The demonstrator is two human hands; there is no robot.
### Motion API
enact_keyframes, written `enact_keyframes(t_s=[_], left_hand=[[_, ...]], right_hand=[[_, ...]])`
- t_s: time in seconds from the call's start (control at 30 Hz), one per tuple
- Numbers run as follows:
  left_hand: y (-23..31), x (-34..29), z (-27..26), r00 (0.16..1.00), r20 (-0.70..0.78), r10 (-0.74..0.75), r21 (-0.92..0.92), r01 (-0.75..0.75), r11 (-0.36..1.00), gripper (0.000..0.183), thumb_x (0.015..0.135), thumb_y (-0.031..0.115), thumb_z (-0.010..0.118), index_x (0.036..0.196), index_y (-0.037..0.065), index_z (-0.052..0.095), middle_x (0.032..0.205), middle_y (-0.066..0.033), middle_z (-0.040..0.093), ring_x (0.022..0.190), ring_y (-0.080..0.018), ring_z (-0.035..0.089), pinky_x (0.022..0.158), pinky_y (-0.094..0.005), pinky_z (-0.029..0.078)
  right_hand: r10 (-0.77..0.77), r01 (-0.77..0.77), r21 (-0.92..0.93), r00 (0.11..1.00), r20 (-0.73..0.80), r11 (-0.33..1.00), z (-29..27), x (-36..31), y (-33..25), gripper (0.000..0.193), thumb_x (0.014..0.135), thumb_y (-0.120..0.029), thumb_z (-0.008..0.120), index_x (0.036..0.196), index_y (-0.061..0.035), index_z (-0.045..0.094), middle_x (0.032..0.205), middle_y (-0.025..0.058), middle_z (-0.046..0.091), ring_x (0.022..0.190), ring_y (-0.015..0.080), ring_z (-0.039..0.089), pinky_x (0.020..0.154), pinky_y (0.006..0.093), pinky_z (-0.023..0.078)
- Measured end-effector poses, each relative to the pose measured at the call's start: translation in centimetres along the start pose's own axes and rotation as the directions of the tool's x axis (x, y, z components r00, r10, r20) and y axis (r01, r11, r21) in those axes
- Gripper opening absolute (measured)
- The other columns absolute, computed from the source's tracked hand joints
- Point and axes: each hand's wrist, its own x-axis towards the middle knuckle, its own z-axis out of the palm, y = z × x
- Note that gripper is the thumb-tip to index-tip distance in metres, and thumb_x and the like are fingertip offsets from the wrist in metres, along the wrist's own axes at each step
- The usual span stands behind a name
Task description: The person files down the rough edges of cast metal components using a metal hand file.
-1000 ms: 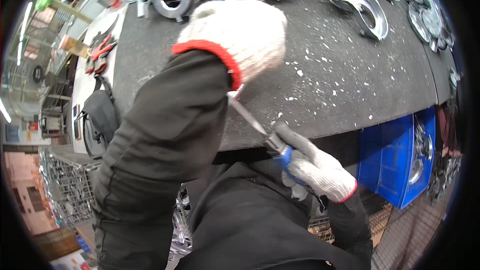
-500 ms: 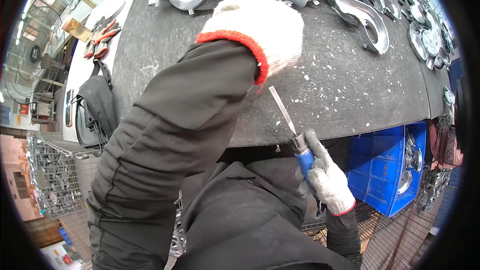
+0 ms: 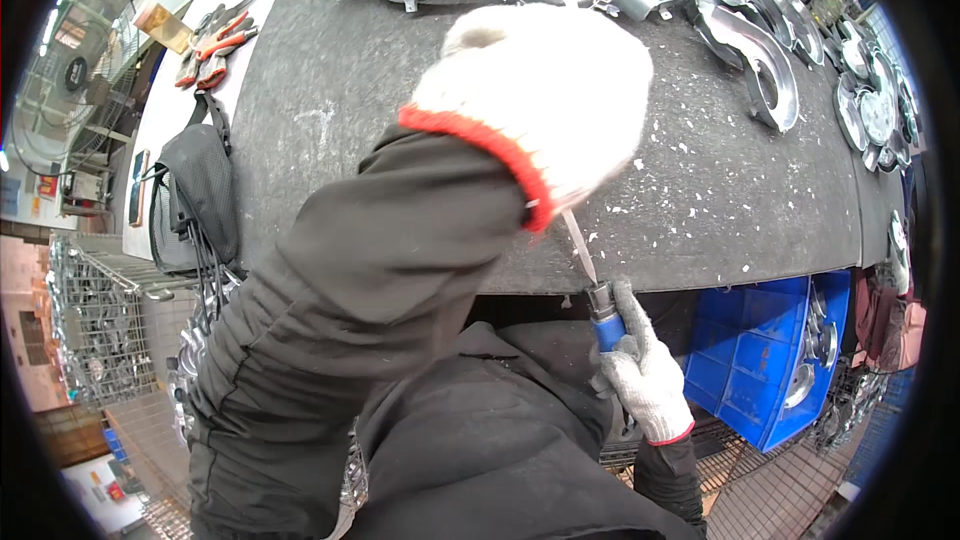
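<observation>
With your right hand (image 3: pixel 648 387) wrapped round the blue-handled tool (image 3: pixel 608 332) at four o'clock, steady its blade (image 3: pixel 579 246), angled toward eleven, clear of your left hand (image 3: pixel 548 95) at one, whose grip I cannot tell.

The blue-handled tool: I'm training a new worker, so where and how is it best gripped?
Probably by the blue handle, coming from the lower right, as the gloved right hand does. The narrow metal blade sticks out of the opposite end, up toward the left hand, so coming from that side looks riskier.
</observation>
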Motion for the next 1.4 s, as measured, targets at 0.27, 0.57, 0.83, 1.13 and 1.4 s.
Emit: enact_keyframes(t_s=[0.27, 0.57, 0.83, 1.13, 1.4], left_hand=[[0.8, -2.7, -0.3, 0.861, -0.156, -0.484, -0.724, 0.234, 0.649, 0.062, 0.081, 0.011, 0.079, 0.139, 0.001, 0.056, 0.113, -0.0127, 0.072, 0.096, -0.0166, 0.068, 0.085, -0.0285, 0.054], [2.4, -5.2, 0.5, 0.618, 0.178, -0.766, -0.845, 0.495, 0.203, 0.052, 0.071, 0.004, 0.071, 0.122, -0.003, 0.06, 0.097, -0.0067, 0.068, 0.081, -0.0123, 0.061, 0.074, -0.028, 0.051], [1.7, -9.7, 3.4, 0.512, 0.125, -0.85, -0.771, 0.589, 0.241, 0.059, 0.07, -0.004, 0.073, 0.127, 0.0, 0.055, 0.101, -0.0086, 0.066, 0.087, -0.0156, 0.064, 0.076, -0.03, 0.054], [1.0, -13.2, 6.1, 0.533, 0.023, -0.846, -0.813, 0.503, 0.294, 0.059, 0.065, -0.009, 0.071, 0.123, -0.001, 0.062, 0.114, -0.0109, 0.07, 0.1, -0.0193, 0.068, 0.087, -0.0338, 0.056], [-1.7, -17.5, 7.3, 0.587, 0.061, -0.808, -0.645, 0.641, 0.417, 0.055, 0.071, -0.001, 0.075, 0.124, -0.001, 0.061, 0.111, -0.013, 0.069, 0.099, -0.0232, 0.068, 0.082, -0.0366, 0.057]], right_hand=[[-0.09, 0.078, -0.142, 0.993, -0.081, 0.987, -1.1, -1.2, -1.5, 0.08, 0.084, -0.021, 0.074, 0.156, -0.0126, 0.04, 0.102, 0.0111, 0.071, 0.077, 0.0153, 0.063, 0.08, 0.0296, 0.054], [-0.406, 0.245, -0.825, 0.914, 0.021, 0.509, -4.0, 0.2, -8.4, 0.075, 0.088, -0.053, 0.07, 0.153, -0.0293, 0.041, 0.078, 0.0127, 0.06, 0.06, 0.0292, 0.067, 0.053, 0.0387, 0.054], [-0.701, 0.102, -0.985, 0.692, 0.171, -0.139, -5.4, 2.6, -10.0, 0.061, 0.091, -0.035, 0.068, 0.148, -0.04, 0.047, 0.08, 0.0109, 0.055, 0.05, 0.0249, 0.061, 0.043, 0.038, 0.05], [-0.109, 0.282, -0.562, 0.941, 0.321, 0.778, -5.2, 5.3, -9.5, 0.063, 0.101, -0.039, 0.053, 0.158, -0.0232, 0.032, 0.096, 0.0204, 0.072, 0.071, 0.033, 0.071, 0.066, 0.039, 0.058], [0.302, -0.225, -0.208, 0.808, 0.507, 0.952, -4.2, 5.9, -9.2, 0.068, 0.102, -0.047, 0.052, 0.162, -0.0335, 0.021, 0.075, 0.0, 0.056, 0.06, 0.0123, 0.062, 0.057, 0.0258, 0.054]])
